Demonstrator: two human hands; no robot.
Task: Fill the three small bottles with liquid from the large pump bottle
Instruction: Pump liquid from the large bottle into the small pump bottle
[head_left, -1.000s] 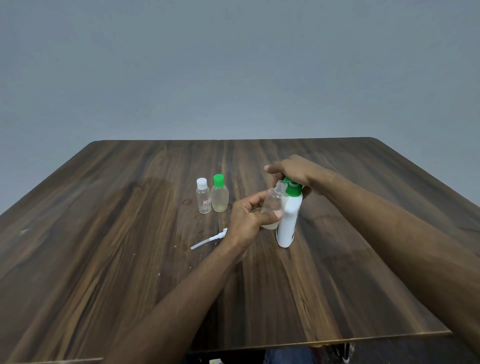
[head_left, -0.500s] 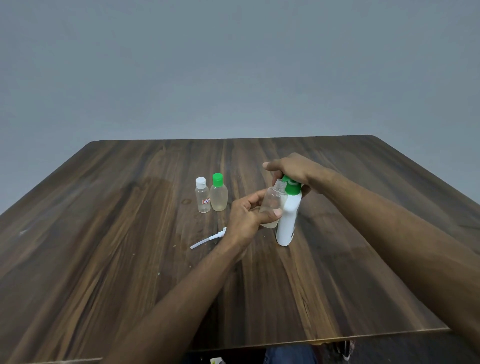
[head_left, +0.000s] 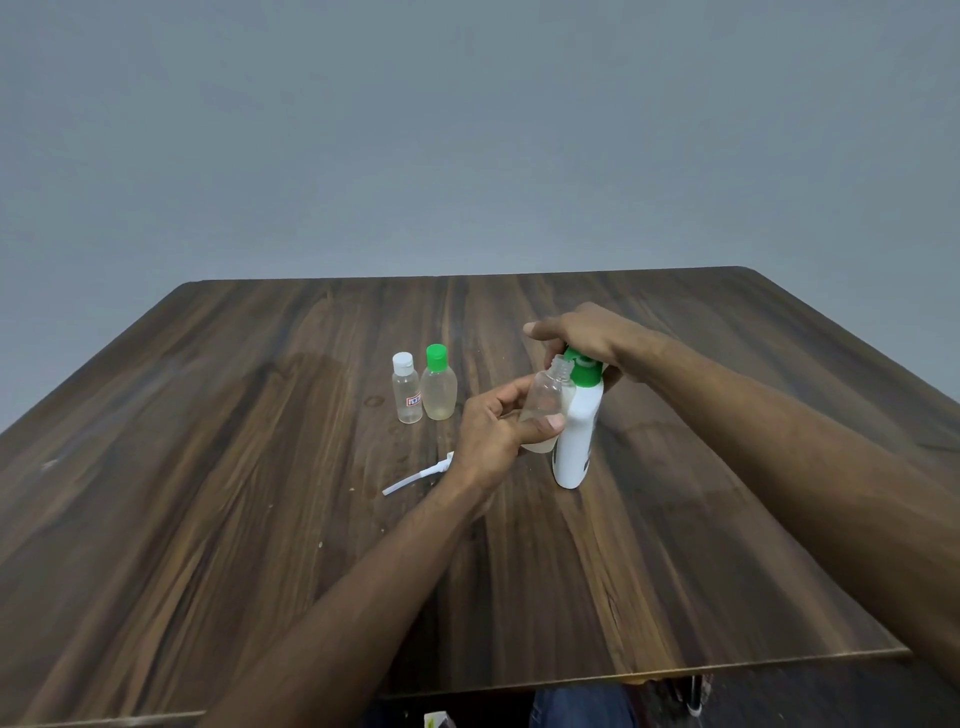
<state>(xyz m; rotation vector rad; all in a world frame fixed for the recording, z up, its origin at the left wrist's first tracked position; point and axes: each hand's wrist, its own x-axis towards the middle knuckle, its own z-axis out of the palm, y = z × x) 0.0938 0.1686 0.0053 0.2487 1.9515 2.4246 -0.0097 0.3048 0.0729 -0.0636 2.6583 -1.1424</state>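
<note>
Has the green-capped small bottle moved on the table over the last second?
No. The green-capped small bottle stands beside the white-capped bottle, same place on the table.

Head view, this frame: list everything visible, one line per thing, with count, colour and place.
large pump bottle: 1, white with green pump top, upright, centre-right of the table
uncapped small bottle: 1, clear, a little pale liquid at the bottom, held beside the pump
white-capped small bottle: 1, clear with a small label, left of centre
green-capped small bottle: 1, pale yellowish, next to the white-capped one
white spray-cap tube: 1, white, lying on the table by the left wrist
table: 1, dark wood grain
left hand: 1, grips the uncapped bottle
right hand: 1, rests on the pump top
</note>
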